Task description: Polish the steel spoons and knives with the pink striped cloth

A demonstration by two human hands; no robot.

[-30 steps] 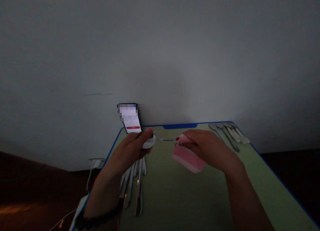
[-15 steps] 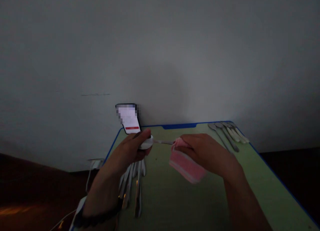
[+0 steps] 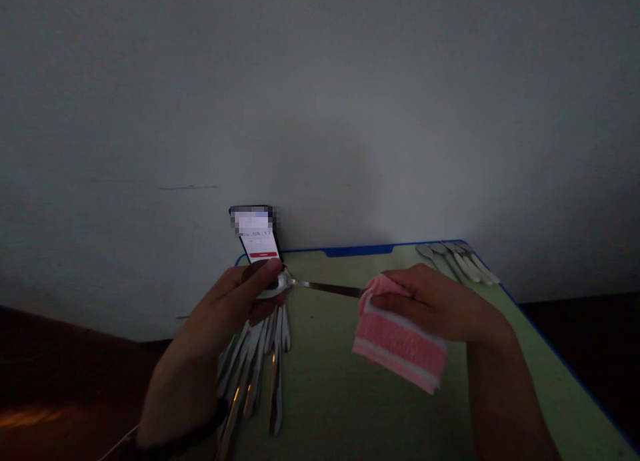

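Observation:
A metal spoon (image 3: 325, 288) is held level above the table between both hands. My left hand (image 3: 245, 291) is closed around its bowl, thumb on top, so much of the bowl is hidden. My right hand (image 3: 423, 301) pinches a pink cloth with white stripes (image 3: 400, 344) round the handle's far end, which the cloth covers. The loose part of the cloth hangs below my fingers.
Several pieces of metal cutlery (image 3: 276, 388) lie on the left of the green table (image 3: 330, 394), partly under my left arm. More spoons (image 3: 450, 258), some pale-handled, lie at the back right. A lit phone (image 3: 257, 231) leans against the wall.
My right hand has moved right and slightly down with the cloth, baring more of the spoon's handle. My left hand has shifted left with the bowl.

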